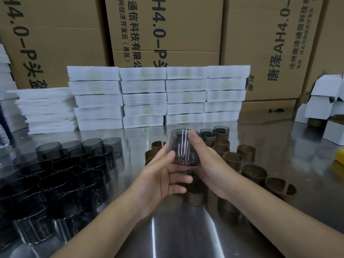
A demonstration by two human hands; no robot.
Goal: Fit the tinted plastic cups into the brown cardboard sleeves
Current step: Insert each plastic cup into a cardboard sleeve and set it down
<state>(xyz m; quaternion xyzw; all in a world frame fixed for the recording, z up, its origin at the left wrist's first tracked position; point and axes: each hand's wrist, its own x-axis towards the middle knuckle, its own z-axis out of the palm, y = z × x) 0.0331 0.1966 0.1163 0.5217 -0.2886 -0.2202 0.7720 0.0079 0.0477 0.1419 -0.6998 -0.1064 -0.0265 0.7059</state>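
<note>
Head view: both hands hold 1 smoke-tinted clear plastic cup (183,146) above the middle of the steel worktop (186,229). The left hand (160,175) curls its fingers round the base from the near left; the right hand (210,164) pinches the wall from the right. The cup's long axis tilts away, mouth far and up. The brown cardboard ring sleeves (232,159) stand below and right, nearer the right hand, so the base likely enters first.
</note>
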